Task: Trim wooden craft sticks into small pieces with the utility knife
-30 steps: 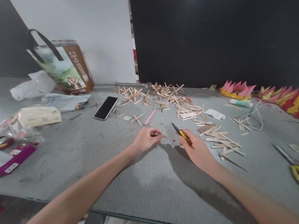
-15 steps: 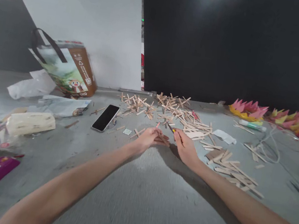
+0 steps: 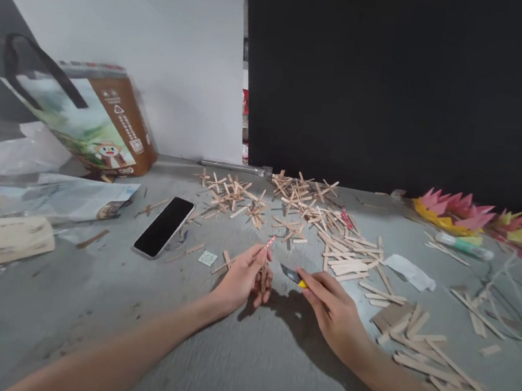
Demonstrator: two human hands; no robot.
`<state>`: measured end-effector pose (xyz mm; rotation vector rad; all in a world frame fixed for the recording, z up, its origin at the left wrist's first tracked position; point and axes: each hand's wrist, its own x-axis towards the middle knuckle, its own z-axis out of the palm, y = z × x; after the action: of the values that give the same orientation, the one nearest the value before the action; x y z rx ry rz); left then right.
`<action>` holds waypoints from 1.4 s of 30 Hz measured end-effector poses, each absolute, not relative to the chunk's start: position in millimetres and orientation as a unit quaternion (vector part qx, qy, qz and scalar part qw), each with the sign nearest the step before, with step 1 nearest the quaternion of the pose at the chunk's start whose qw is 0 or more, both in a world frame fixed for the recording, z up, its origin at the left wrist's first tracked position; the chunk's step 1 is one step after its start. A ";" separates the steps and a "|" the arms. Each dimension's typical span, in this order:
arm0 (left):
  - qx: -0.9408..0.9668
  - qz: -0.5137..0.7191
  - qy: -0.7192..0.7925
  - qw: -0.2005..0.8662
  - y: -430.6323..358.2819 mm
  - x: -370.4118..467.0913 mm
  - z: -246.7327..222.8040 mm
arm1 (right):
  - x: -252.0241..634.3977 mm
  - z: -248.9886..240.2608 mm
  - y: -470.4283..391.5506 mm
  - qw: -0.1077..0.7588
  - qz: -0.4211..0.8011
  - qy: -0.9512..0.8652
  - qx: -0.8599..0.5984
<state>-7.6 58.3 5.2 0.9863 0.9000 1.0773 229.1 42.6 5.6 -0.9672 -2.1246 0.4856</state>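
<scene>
Left hand [image 3: 241,279]: closed on pink-patterned rod [image 3: 270,243]
Right hand [image 3: 340,315]: closed on utility knife [image 3: 302,284]
Left: smartphone [image 3: 164,227]
Far, beyond hands: crossed craft sticks [image 3: 230,196]
Right: loose craft sticks [image 3: 426,368]

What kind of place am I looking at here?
Probably a craft workspace: wooden sticks lie loose on a grey table, with a cutter in the right hand and paper flowers behind.

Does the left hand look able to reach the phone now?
Probably yes: only sticks and a small card lie between; nothing covers the phone. The left hand holds a pink stick, though.
</scene>
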 end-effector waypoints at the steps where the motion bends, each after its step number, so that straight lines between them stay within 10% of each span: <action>1: 0.448 0.471 0.396 0.649 57.3 -7.7 5.6 | 229.6 5.4 42.2 0.368 0.189 -0.830 -0.374; 42: 0.488 0.471 0.400 0.616 56.1 -9.8 5.7 | 211.3 -3.7 95.3 0.351 0.096 -0.869 -0.334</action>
<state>-9.8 56.1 5.7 1.1237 0.9222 1.0858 211.3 95.3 -3.7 -0.8648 -2.2511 0.2494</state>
